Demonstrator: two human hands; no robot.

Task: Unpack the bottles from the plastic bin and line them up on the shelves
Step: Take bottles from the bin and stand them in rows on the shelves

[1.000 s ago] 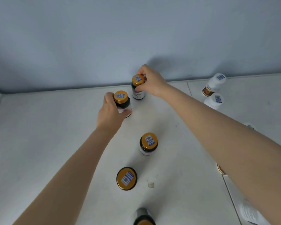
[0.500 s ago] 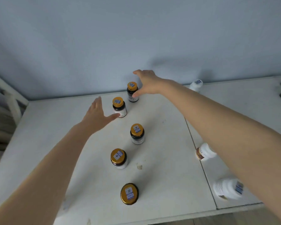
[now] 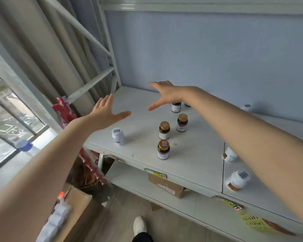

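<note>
Left hand (image 3: 103, 114) fingers (image 3: 105, 102) spread wide, empty; right hand (image 3: 166, 95) likewise splayed, holding nothing — both in air above shelf (image 3: 140, 105).

Brown bottles (image 3: 164, 130) stand in loose row on shelf, white bottle (image 3: 118, 135) apart near front edge; more white bottles (image 3: 237, 179) at right. Bin not in view.

Risk, as judged: right forearm hangs just over back bottles — careless sweep could topple them; white bottle by edge could go off.

Versus half second ago: hands further from bottles, view swung left and back, curtain (image 3: 47, 55) and floor (image 3: 122, 217) now visible.
</note>
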